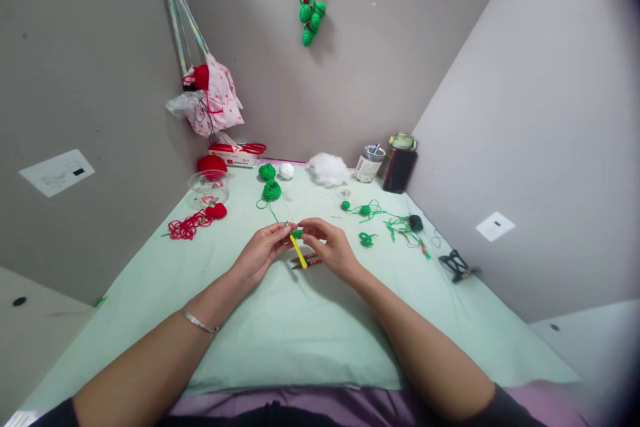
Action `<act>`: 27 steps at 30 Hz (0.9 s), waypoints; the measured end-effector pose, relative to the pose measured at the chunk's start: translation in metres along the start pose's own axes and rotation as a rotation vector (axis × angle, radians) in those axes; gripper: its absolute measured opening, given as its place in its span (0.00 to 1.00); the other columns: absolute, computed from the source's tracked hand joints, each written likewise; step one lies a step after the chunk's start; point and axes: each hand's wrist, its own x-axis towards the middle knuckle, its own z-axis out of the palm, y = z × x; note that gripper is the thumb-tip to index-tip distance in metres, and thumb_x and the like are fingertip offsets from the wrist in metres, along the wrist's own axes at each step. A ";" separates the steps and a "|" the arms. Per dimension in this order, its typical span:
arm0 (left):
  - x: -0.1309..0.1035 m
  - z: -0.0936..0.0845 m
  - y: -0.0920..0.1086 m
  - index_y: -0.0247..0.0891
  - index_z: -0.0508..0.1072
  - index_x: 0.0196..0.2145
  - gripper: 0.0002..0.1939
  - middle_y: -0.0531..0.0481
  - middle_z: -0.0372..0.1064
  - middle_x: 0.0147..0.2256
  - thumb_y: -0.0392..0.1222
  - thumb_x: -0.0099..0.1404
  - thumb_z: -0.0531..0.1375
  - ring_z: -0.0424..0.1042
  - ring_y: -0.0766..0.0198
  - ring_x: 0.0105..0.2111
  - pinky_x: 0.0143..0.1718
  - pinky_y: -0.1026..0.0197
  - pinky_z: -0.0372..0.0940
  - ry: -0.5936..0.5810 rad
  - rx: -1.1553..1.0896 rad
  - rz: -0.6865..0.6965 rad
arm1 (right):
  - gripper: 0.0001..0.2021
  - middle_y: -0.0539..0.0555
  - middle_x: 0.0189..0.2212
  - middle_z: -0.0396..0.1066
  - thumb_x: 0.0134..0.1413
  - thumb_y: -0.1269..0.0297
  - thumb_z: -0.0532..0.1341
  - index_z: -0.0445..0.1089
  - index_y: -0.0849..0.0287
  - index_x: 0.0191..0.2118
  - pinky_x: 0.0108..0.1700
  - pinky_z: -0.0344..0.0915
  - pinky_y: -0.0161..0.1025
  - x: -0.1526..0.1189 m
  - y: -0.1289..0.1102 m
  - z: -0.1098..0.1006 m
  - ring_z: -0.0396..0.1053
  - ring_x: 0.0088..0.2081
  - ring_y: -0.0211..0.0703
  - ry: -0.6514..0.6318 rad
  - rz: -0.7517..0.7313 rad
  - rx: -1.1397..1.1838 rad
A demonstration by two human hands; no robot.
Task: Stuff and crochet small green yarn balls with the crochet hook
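Note:
My left hand [265, 250] and my right hand [330, 247] meet over the middle of the pale green cloth. A small green crocheted piece [297, 234] is pinched between their fingertips. A yellow-handled crochet hook [299, 252] hangs at the piece, its handle pointing down toward me, beside my left fingertips. Under the hands lie red-handled snips [314, 259], partly covered by my right hand. Green yarn runs from the left fingers back to a green yarn ball [271, 190].
White stuffing [328, 169], a can of pens [370, 164] and a phone [400, 171] stand at the back. Red yarn [189, 225] lies left. Green pieces [367, 239] and a black clip [456, 265] lie right. A pink-dotted bag [220, 97] hangs at the left wall.

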 end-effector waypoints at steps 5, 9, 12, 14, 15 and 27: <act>-0.002 0.002 -0.001 0.30 0.79 0.38 0.04 0.43 0.79 0.37 0.34 0.65 0.67 0.79 0.62 0.37 0.42 0.63 0.74 -0.035 0.019 -0.030 | 0.11 0.49 0.26 0.75 0.57 0.57 0.65 0.73 0.58 0.41 0.35 0.71 0.38 0.004 0.004 -0.002 0.72 0.27 0.38 -0.017 0.148 0.150; -0.003 0.003 -0.001 0.31 0.78 0.38 0.02 0.44 0.79 0.35 0.32 0.67 0.65 0.79 0.63 0.34 0.40 0.63 0.75 -0.037 0.031 -0.051 | 0.12 0.48 0.24 0.74 0.53 0.56 0.68 0.72 0.58 0.37 0.33 0.69 0.37 0.004 0.002 -0.002 0.70 0.26 0.37 -0.021 0.196 0.223; -0.003 0.003 -0.002 0.31 0.78 0.38 0.02 0.45 0.78 0.34 0.32 0.67 0.64 0.79 0.65 0.31 0.39 0.63 0.76 -0.026 0.035 -0.055 | 0.12 0.48 0.24 0.73 0.53 0.56 0.68 0.72 0.59 0.35 0.32 0.68 0.36 0.004 -0.002 -0.002 0.69 0.25 0.36 -0.028 0.209 0.250; -0.003 0.002 -0.003 0.30 0.78 0.38 0.02 0.45 0.78 0.33 0.32 0.67 0.64 0.78 0.66 0.30 0.38 0.64 0.76 -0.013 0.037 -0.049 | 0.12 0.47 0.25 0.72 0.53 0.56 0.68 0.72 0.59 0.35 0.31 0.67 0.36 0.004 -0.003 -0.001 0.68 0.25 0.35 -0.026 0.209 0.256; -0.002 0.002 -0.004 0.30 0.78 0.38 0.03 0.46 0.77 0.32 0.32 0.67 0.65 0.78 0.66 0.30 0.38 0.64 0.76 -0.007 0.038 -0.044 | 0.12 0.47 0.25 0.72 0.53 0.56 0.68 0.72 0.59 0.35 0.32 0.67 0.35 0.004 -0.004 -0.001 0.67 0.25 0.34 -0.024 0.207 0.257; -0.002 0.002 -0.005 0.32 0.78 0.39 0.11 0.47 0.78 0.34 0.35 0.59 0.72 0.77 0.68 0.31 0.38 0.67 0.73 -0.029 0.095 -0.026 | 0.11 0.49 0.28 0.74 0.53 0.56 0.68 0.71 0.57 0.35 0.33 0.70 0.38 0.004 0.002 -0.002 0.70 0.27 0.38 -0.021 0.167 0.157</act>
